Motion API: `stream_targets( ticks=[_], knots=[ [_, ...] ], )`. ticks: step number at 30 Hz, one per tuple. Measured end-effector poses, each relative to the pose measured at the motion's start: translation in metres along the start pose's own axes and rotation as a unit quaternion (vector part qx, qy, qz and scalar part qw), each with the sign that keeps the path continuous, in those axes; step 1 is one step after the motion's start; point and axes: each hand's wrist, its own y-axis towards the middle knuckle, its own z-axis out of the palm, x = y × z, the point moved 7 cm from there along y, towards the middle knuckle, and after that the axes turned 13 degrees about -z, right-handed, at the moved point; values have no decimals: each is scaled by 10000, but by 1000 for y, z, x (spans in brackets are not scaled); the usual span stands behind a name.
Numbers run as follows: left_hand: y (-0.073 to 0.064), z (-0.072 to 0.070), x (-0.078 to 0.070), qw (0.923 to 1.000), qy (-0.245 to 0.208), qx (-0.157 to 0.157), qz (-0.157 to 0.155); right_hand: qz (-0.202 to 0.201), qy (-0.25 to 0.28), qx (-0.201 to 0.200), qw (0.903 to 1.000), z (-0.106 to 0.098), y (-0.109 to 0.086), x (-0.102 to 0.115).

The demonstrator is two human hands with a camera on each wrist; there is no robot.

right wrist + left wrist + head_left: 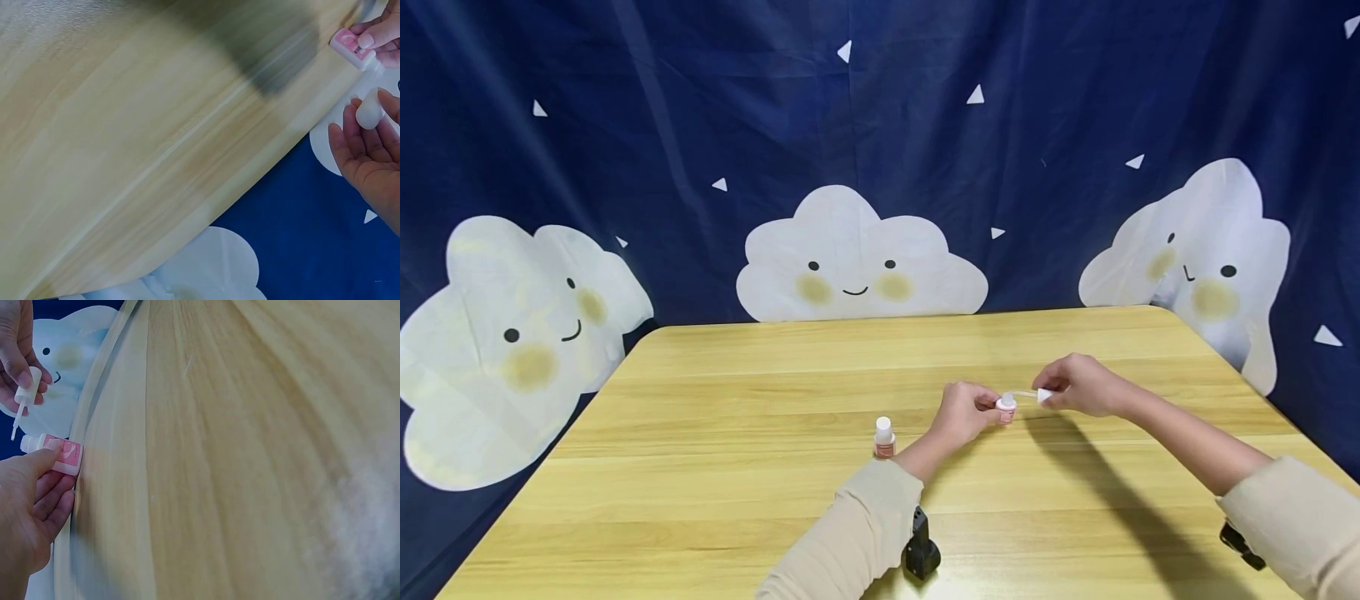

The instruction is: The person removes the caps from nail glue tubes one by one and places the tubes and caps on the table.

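Note:
My left hand [961,414] grips a small white bottle with a pink label [70,456], thumb across the label. Its neck is uncapped and points toward my right hand [1088,386]. That hand pinches a white brush cap [28,386] between thumb and fingers. From the cap extends a thin applicator stem [17,424], out of the bottle and close to its mouth. In the right wrist view the white cap [370,111] hides the stem. Both hands are over the right half of the wooden table [737,483].
Left of my left forearm a second small bottle [884,448] with a white top and reddish label stands upright, partly hidden by the sleeve. A black device [922,550] shows beneath the left sleeve. Behind the table hangs a dark blue cloth [925,142] printed with white clouds.

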Motion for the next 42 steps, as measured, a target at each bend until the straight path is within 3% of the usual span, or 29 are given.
stream_targets(
  ticks=[10, 18, 33, 42],
  knots=[
    [0, 0, 1, 10000, -41, 35, 26, 123, 263, -228, 9993, 5, -6, -6],
    [-1, -1, -1, 9996, 88, -98, 239, 248, 434, -624, 9968, 10, -9, -13],
    [-2, -1, 0, 9999, 60, -6, 152, 558, 534, -1083, 9911, 22, -17, -23],
    [-1, 0, -1, 9999, 25, 37, 103, 611, 447, -1591, 9844, 24, -23, -29]
  ],
)
